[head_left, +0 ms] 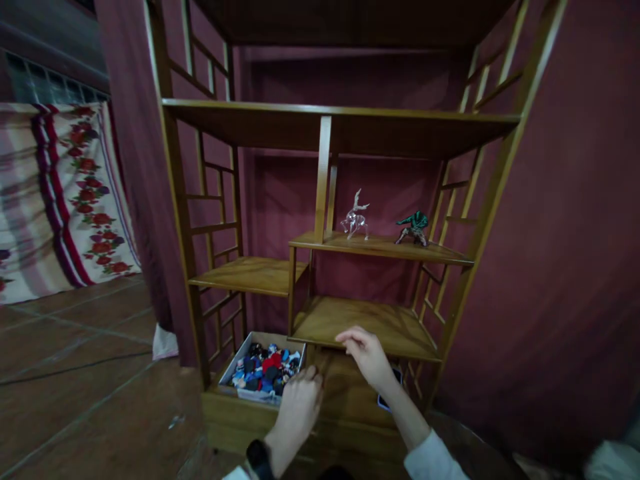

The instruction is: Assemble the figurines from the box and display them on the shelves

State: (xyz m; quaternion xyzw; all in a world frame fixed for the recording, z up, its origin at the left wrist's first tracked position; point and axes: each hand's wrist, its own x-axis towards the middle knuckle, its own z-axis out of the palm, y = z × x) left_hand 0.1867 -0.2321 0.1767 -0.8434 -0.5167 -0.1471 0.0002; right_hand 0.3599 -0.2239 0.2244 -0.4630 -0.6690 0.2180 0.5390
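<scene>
My left hand (302,398), with a dark watch on its wrist, is just right of an open cardboard box (243,347). Its fingers curl downward and their tips are hidden, so what they hold, if anything, does not show. The box is filled with a jumble of small blue, red, black and white figures (270,368). In front of the lower right shelf (367,320) my right hand (364,348) is raised, its fingers loosely bent and pointing left, with nothing visible in them. A clear deer-shaped figurine (355,221) and a green-topped action figure (414,228) stand on the shelf above.
A wooden display rack (325,180) with uneven shelves and lattice sides stands before a maroon curtain (565,233). A phone-like object (384,402) lies partly behind my right forearm. At left hang a flowered cloth (95,200) and, over the tiled floor, a cable (75,369) runs.
</scene>
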